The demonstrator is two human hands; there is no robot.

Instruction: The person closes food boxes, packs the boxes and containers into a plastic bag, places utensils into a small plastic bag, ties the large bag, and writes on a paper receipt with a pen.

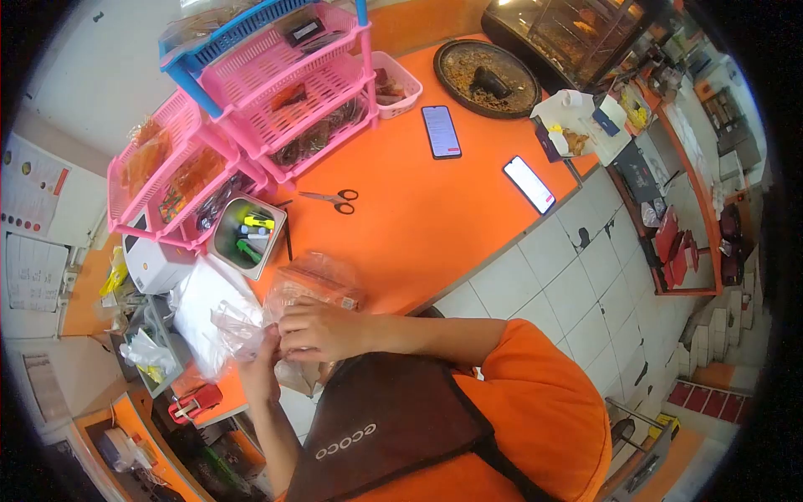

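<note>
My right hand (311, 330) and my left hand (262, 366) meet at the near edge of the orange table (410, 226). Both pinch a clear plastic bag (322, 266), my fingers closed on its gathered top. An orange-and-white package shows through the bag just beyond my right hand. Left of my hands lies a stack of white plastic bags (216, 305). A metal container (248, 234) with markers and highlighters stands beyond that stack. Scissors (335, 200) with dark handles rest on the table beyond the bag.
Pink tiered baskets (288, 125) with packets stand at the back left. Two phones (442, 132) lie with lit screens, one near the table's right edge. A round dark tray (488, 77) and an open paper box (577, 125) are farther back. A red stapler-like object (195, 403) sits at the near left.
</note>
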